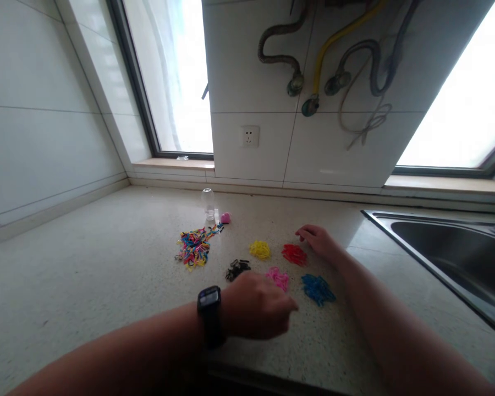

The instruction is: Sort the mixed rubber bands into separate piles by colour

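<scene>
My left hand (260, 306), with a black watch (209, 300) at its wrist, hovers low over the counter with fingers curled, partly covering the pink rubber bands (278, 279). Whatever it may hold is hidden. Just behind it lies a black pile of bands (237, 269). My right hand (315, 240) is beside the red bands (294, 254), fingers bent and pressed together; I cannot make out anything in them. The blue bands (318, 289) lie between my two arms. Yellow bands (259, 249) sit left of the red ones. Farther left spreads a mixed-colour pile (193, 247).
A clear plastic container (208, 204) stands behind the mixed pile, next to a small pink object (225, 218). A steel sink (449, 253) is set into the counter (107, 264) at right. The tiled wall bears a socket (249, 136) and hoses (325, 52).
</scene>
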Tool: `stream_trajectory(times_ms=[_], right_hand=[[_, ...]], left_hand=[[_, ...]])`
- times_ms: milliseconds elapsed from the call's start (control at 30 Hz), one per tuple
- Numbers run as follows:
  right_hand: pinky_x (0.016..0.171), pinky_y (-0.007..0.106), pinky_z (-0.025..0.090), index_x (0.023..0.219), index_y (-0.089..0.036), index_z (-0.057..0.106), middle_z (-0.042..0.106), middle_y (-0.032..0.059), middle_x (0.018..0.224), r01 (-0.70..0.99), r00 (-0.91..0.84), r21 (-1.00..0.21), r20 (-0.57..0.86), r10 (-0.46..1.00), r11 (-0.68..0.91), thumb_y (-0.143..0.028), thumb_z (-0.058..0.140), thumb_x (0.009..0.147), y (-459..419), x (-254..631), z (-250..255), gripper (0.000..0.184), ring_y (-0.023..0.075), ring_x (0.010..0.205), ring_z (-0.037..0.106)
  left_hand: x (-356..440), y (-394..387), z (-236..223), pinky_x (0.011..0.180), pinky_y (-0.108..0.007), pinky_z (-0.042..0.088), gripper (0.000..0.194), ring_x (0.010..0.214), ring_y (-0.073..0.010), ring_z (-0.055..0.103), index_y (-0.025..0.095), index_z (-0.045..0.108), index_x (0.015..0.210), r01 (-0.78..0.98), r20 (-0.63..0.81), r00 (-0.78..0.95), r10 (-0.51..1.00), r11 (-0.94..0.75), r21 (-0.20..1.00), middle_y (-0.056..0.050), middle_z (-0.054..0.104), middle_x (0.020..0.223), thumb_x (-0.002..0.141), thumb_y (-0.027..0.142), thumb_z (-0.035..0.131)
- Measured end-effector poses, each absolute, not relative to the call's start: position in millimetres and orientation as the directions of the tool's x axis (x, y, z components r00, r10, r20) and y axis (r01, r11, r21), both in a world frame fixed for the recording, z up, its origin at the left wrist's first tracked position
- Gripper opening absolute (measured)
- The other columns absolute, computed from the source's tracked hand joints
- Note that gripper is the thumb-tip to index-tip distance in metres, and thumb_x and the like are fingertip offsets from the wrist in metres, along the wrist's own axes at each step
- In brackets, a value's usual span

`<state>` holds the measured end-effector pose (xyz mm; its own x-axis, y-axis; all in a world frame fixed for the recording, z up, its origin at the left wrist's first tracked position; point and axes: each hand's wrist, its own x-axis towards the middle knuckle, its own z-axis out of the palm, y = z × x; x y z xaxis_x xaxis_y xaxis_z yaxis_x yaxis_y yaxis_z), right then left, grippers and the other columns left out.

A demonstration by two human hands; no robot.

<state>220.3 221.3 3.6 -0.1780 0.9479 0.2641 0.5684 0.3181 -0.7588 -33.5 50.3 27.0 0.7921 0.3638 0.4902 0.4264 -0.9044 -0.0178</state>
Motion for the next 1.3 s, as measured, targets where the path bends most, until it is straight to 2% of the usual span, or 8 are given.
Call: stream_trajectory(times_ms=[67,167,467,600,800,967,1167,1300], right_hand=[[0.048,0.025,0.033,0.083,-0.013,0.073,0.067,0.0027,0.068,0.552,-0.158,-0.776,0.262,0.952,0.305,-0.043,0.055,0.079,220.0,219.7,4.5,0.035,0.0109,0.048,0.044],[0.048,0.025,0.034,0.083,-0.013,0.072,0.066,0.0026,0.067,0.53,-0.155,-0.791,0.263,0.952,0.305,-0.044,0.056,0.078,218.0,216.8,6.7,0.035,0.0109,0.049,0.045],[0.052,0.024,0.039,0.09,-0.013,0.068,0.064,0.0025,0.073,0.302,-0.181,-0.845,0.404,0.897,0.442,-0.041,0.057,0.083,176.9,165.9,45.3,0.031,0.0105,0.056,0.049],[0.054,0.023,0.038,0.094,-0.014,0.07,0.064,0.0015,0.071,0.373,-0.417,-0.728,0.422,0.805,0.575,-0.035,0.056,0.088,155.5,114.6,68.0,0.026,0.0107,0.059,0.05],[0.072,0.025,0.043,0.093,-0.017,0.075,0.074,0.0049,0.087,0.377,-0.822,-0.373,0.288,0.492,0.848,-0.019,0.06,0.086,161.2,27.6,68.0,0.016,0.0139,0.075,0.062],[0.075,0.028,0.044,0.098,-0.021,0.076,0.076,0.0073,0.099,0.49,-0.846,-0.182,0.135,0.515,0.853,-0.021,0.06,0.086,171.3,-3.2,46.7,0.02,0.0201,0.09,0.067],[0.077,0.027,0.044,0.101,-0.023,0.076,0.076,0.0056,0.104,0.523,-0.82,-0.175,0.166,0.548,0.834,-0.027,0.061,0.087,173.3,-6.7,32.9,0.02,0.021,0.098,0.067],[0.074,0.027,0.043,0.1,-0.024,0.076,0.076,0.0047,0.102,0.498,-0.833,-0.156,0.188,0.521,0.853,-0.027,0.061,0.087,173.6,-11.3,31.8,0.019,0.0206,0.095,0.068]], left_hand=[[-22.1,30.3,21.5,0.046,-0.031,0.027,0.008,0.054,-0.0139,0.054,0.02,0.056,0.087,0.332,0.449,0.855,0.261,-0.939,-0.087,0.003,0.06,0.063,0.088,0.027,0.052],[-15.0,10.2,11.7,0.04,-0.031,0.022,0.015,0.05,-0.0135,0.051,0.02,0.054,0.093,0.289,0.408,0.882,0.233,-0.954,-0.08,0.005,0.055,0.06,0.096,0.033,0.049],[-20.3,9.6,7.2,0.036,-0.029,0.023,0.012,0.05,-0.0127,0.051,0.02,0.054,0.099,0.199,0.422,0.894,0.152,-0.977,-0.071,0.007,0.053,0.058,0.099,0.031,0.049],[-19.9,10.3,5.8,0.035,-0.029,0.019,0.013,0.051,-0.0127,0.055,0.021,0.053,0.1,0.22,0.393,0.901,0.182,-0.974,-0.053,0.007,0.056,0.059,0.098,0.034,0.052],[-20.9,7.9,1.8,0.036,-0.029,0.016,0.018,0.048,-0.0126,0.056,0.02,0.052,0.096,0.262,0.391,0.892,0.228,-0.964,-0.035,0.007,0.054,0.057,0.096,0.039,0.054],[-20.5,8.7,-1.8,0.036,-0.029,0.017,0.023,0.05,-0.0122,0.056,0.019,0.052,0.095,0.232,0.395,0.898,0.196,-0.972,-0.046,0.006,0.054,0.057,0.097,0.041,0.053],[-17.9,11.5,-3.7,0.037,-0.03,0.02,0.021,0.049,-0.0128,0.055,0.018,0.056,0.095,0.202,0.403,0.9,0.167,-0.978,-0.046,0.004,0.054,0.055,0.1,0.038,0.049],[-18.7,11.8,-3.6,0.037,-0.03,0.021,0.025,0.05,-0.0128,0.056,0.019,0.056,0.1,0.2,0.367,0.914,0.175,-0.979,-0.031,0.004,0.055,0.056,0.099,0.043,0.05]])
